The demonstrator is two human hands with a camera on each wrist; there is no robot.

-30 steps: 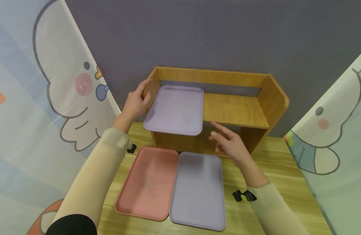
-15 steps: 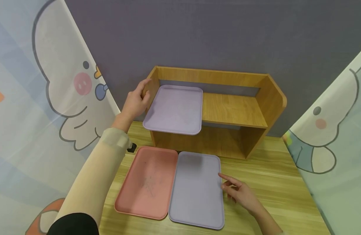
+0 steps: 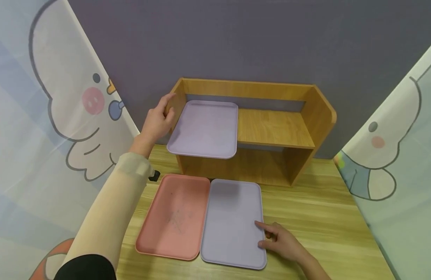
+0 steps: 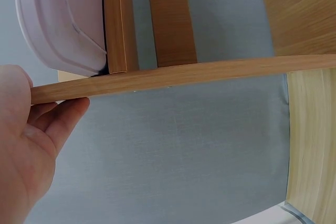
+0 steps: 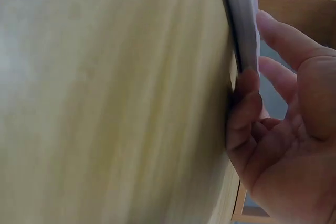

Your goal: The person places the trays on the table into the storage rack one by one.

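Note:
My left hand (image 3: 157,122) grips the left side panel of a wooden desk shelf (image 3: 276,126); the left wrist view shows the panel's edge (image 4: 173,79) between thumb and fingers. Inside that panel, a lilac tray (image 3: 206,130) lies on the upper board, its front sticking out past the edge. Down on the table, my right hand (image 3: 283,243) is at the right rim of a grey-lilac tray (image 3: 233,223). In the right wrist view, the fingers (image 5: 245,111) curl at the rim's outer side, with other digits over its inner side.
A pink tray (image 3: 175,217) lies left of the grey-lilac one, their long sides together. The shelf stands on a wood-grain table (image 3: 317,206) before a grey partition (image 3: 243,42). Cartoon-printed curtains (image 3: 394,140) flank both sides.
My right hand has come down from beside the shelf's upper board to the grey-lilac tray's right rim. My left hand has stayed on the side panel, and the trays lie as before.

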